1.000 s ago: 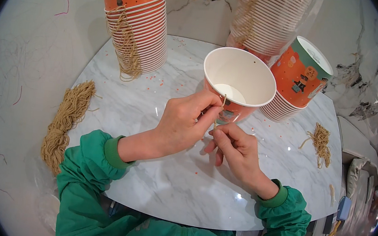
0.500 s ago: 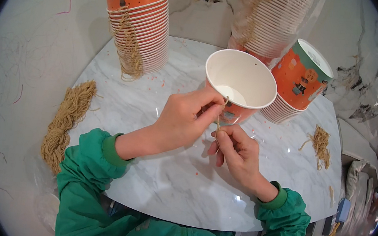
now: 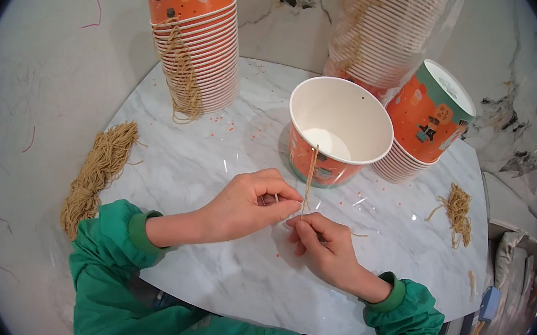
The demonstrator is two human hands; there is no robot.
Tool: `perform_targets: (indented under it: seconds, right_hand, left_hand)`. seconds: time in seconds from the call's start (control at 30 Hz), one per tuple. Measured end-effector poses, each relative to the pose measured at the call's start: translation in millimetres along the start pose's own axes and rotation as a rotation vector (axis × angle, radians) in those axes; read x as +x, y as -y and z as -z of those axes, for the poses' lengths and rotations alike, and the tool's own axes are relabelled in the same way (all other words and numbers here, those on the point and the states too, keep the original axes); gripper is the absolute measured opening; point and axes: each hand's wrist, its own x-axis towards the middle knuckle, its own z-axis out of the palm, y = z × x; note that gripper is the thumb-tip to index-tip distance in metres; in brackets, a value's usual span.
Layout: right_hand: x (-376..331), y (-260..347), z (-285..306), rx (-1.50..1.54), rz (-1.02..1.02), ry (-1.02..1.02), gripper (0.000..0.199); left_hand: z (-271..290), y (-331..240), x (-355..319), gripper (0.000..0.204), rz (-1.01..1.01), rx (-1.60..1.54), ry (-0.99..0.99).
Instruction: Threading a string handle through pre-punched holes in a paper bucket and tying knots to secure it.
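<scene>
An orange paper bucket (image 3: 309, 155) with a white inside stands upright in the middle of the table. A tan string (image 3: 311, 172) hangs from a spot just under its near rim and runs down to my hands. My left hand (image 3: 248, 206) pinches the string with thumb and forefinger. Right beside it, a little lower, my right hand (image 3: 326, 245) is closed on the string's lower part, and a loose end sticks out to the right of its knuckles. Another small dark hole shows in the bucket's far wall.
Nested paper buckets (image 3: 196, 49) stand at the back left with strings hanging down their side. A bagged stack (image 3: 387, 36) and a shorter upside-down stack (image 3: 427, 119) are at the back right. A string bundle (image 3: 101, 169) lies left, a smaller bunch (image 3: 457, 213) right. Orange specks dot the table.
My left hand has come down from the bucket's rim along the string, toward my right hand. More string now shows between the bucket and my fingers.
</scene>
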Motion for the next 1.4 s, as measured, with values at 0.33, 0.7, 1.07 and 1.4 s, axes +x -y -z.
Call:
perform_targets:
  seconds: [0.33, 0.7, 1.07, 1.4]
  right_hand:
    - [-2, -2, -2, -0.155, 0.054, -0.008, 0.019]
    - [0, -3, -1, -0.333, 0.213, -0.034, 0.014]
    - [-5, -9, -5, -0.485, 0.375, -0.035, 0.021]
    - [-14, -14, -11, -0.655, 0.509, 0.028, 0.023]
  left_hand:
    - [-9, -2, 7, 0.013, 0.123, -0.202, 0.043]
    - [-12, -10, 9, 0.007, 0.357, -0.489, 0.019]
    - [-4, -24, 26, 0.007, 0.276, -0.511, -0.055]
    - [-3, -26, 41, 0.01, 0.283, -0.492, -0.084]
